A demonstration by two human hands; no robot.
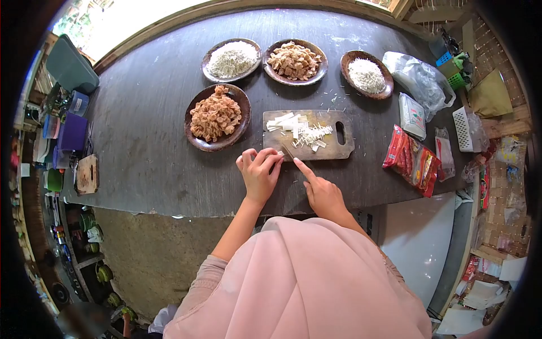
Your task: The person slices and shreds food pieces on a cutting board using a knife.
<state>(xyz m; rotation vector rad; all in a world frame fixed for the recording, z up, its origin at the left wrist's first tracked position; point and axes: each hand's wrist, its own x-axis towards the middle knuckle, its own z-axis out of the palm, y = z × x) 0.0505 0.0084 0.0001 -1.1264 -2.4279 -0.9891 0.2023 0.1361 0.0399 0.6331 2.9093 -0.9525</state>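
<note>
A wooden cutting board lies near the table's front edge, with white strips and finer white shreds on it. My left hand is at the board's lower left corner, fingers bent and pressed on a small pale piece. Just to its right, my right hand is closed round a knife, index finger stretched along it; the handle is hidden in the hand. The blade touches the board beside the piece. Left of the board stands a brown plate heaped with reddish-brown chunks.
Behind are plates of white shreds, tan pieces and more white shreds. Plastic bags, a white packet and red packets lie right. A small wooden board and purple container are left.
</note>
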